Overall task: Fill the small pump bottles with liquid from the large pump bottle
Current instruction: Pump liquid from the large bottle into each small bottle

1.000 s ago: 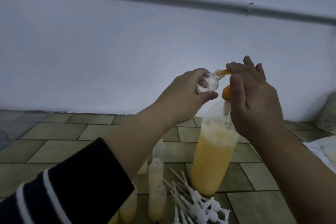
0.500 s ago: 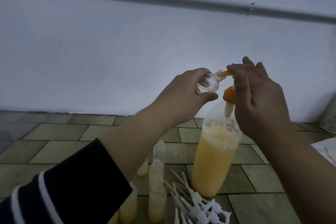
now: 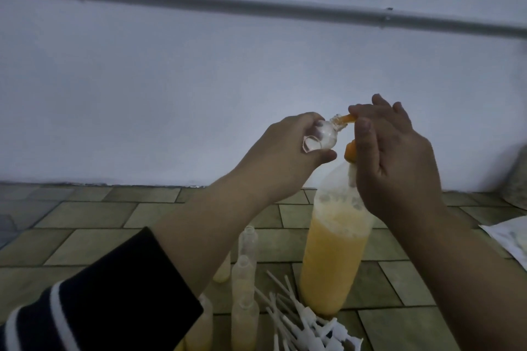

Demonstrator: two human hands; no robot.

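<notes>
we have the small pump bottle (image 3: 121, 138) up in the air in our left hand (image 3: 281, 157), tipped on its side with its open neck pushed onto the orange spout (image 3: 432, 119) of the large pump bottle (image 3: 335, 242). the small one looks like thin clear plastic, near empty, so we judge it very light and a little squashy; the round body is the place to take it, gripped gently so it neither dents nor slides off the spout. our left fingers (image 3: 309, 118) are curled round that body, thumb underneath, clamped on it.

the large bottle stands on the tiled floor (image 3: 94, 225), over half full of yellow-orange liquid with foam on top. we judge it heavy and steady at the base but soft-walled, and any spill would make it slippery; it is best worked from the pump head. our right hand (image 3: 399, 159) sits over that head, fingers (image 3: 383, 107) nearly straight and close together on top of it, thumb down the near side, pressing rather than gripping as far as we can tell.

below us, more small bottles (image 3: 246, 271) stand just beside the big one, some already yellow, next to a heap of loose white pump tops (image 3: 302, 322).
</notes>
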